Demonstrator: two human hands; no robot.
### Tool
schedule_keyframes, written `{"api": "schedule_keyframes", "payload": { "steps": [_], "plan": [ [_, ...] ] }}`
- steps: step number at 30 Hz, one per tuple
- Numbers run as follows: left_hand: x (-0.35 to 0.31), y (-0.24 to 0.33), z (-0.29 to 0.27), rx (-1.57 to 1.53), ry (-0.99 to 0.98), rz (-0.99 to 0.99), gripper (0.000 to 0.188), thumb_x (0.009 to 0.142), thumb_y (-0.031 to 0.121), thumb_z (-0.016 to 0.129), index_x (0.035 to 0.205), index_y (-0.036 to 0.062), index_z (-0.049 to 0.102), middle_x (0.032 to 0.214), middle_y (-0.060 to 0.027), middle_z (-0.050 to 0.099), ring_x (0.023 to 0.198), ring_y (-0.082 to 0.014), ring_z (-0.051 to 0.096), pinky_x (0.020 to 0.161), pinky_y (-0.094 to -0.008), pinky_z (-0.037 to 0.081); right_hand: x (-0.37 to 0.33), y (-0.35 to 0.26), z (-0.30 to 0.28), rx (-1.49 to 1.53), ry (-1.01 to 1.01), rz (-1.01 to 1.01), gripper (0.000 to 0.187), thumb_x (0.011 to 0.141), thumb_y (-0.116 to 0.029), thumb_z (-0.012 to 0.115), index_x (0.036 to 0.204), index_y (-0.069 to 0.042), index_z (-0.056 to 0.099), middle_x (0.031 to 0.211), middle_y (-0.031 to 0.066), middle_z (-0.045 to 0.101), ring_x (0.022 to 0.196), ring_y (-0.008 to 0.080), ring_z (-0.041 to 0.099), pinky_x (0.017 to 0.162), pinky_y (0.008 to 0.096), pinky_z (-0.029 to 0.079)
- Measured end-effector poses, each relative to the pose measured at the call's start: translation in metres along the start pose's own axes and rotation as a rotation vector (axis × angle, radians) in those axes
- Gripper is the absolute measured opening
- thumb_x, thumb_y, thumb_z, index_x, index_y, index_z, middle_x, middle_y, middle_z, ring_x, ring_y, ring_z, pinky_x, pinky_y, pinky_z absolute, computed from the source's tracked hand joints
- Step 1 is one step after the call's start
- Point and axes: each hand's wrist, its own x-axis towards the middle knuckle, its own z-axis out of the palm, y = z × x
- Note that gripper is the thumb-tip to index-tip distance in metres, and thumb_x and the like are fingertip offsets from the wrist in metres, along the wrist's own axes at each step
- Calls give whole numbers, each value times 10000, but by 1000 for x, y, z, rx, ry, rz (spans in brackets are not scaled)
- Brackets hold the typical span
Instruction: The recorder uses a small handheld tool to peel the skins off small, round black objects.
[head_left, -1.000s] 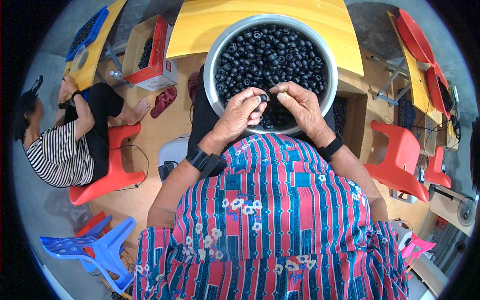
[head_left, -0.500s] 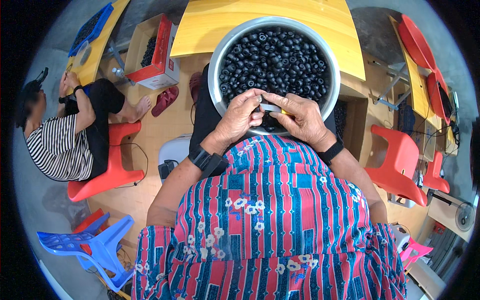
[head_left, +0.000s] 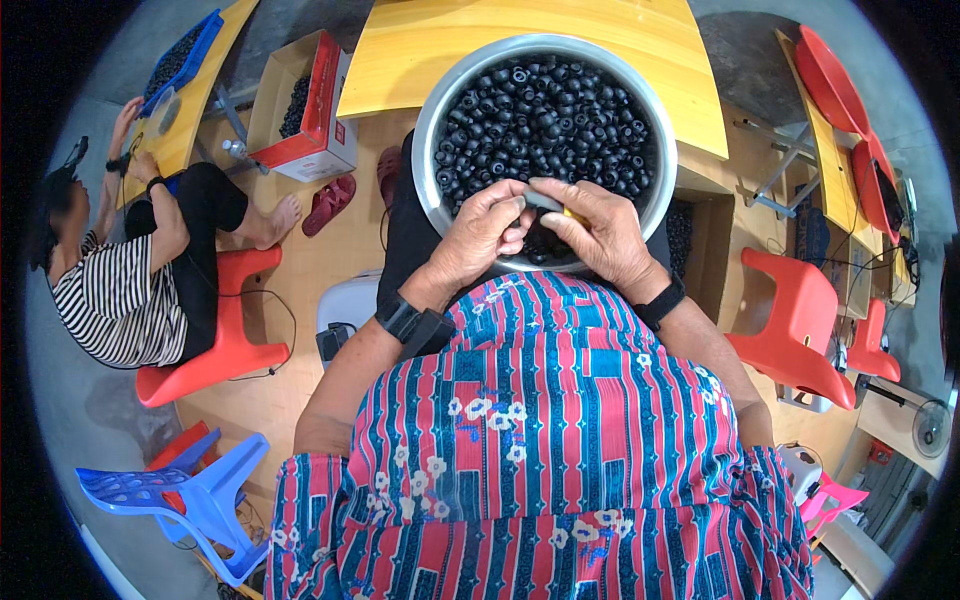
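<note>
Head view, the only one here. Left hand [head_left: 485, 225]: fingers curled in, thumb pressed to forefinger, pinch closed. Can't tell from where I stand what sits in that pinch; the fingertips cover it. Right hand [head_left: 602, 225]: gripping a slim tool [head_left: 543, 201], thumb and forefinger along it. Tool's flat grey part points at the left fingertips; a bit of yellow handle [head_left: 574, 215] shows in the right grip.

Both hands are over the near part of a round metal basin [head_left: 423, 130], dull silver, broad smooth rim. It's loaded with small black pieces [head_left: 550, 125]: rounded, slightly shiny, many with a hole or ring-shaped end. Far side of the basin overlaps the edge of a yellow wood-grain table [head_left: 400, 60]; near side is up against the person's patterned shirt [head_left: 540, 420].

Pose: elbows bent and out to the sides, forearms angled inward, wrists over the basin's near rim, hands close together, thumbs up. Black band on each wrist, the left one [head_left: 405, 322] bulkier than the right one [head_left: 662, 300].

Off left, a co-worker in a striped top [head_left: 120, 300] sits on a red plastic stool [head_left: 235, 330].
</note>
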Motion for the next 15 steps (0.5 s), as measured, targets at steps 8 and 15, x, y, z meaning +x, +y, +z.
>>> {"api": "schedule_keyframes", "payload": {
  "steps": [8,15],
  "plan": [
    [-1,3,-1,155,-55,-1,156,993,168,477,1091,64,538,807,20,491,634,-27,397,548,-160,348,-1,2,-1,11,-20,-24,235,865,-306,642,923,-79,665,801,120,632,746,332,618,646,405,485],
    [0,1,1,177,-47,14,158,974,148,478,1072,44,546,784,20,484,619,-17,391,534,-157,340,-2,3,-1,-43,-39,-32,252,855,-326,643,903,-79,654,776,120,611,729,336,612,624,422,479]
  ]
}}
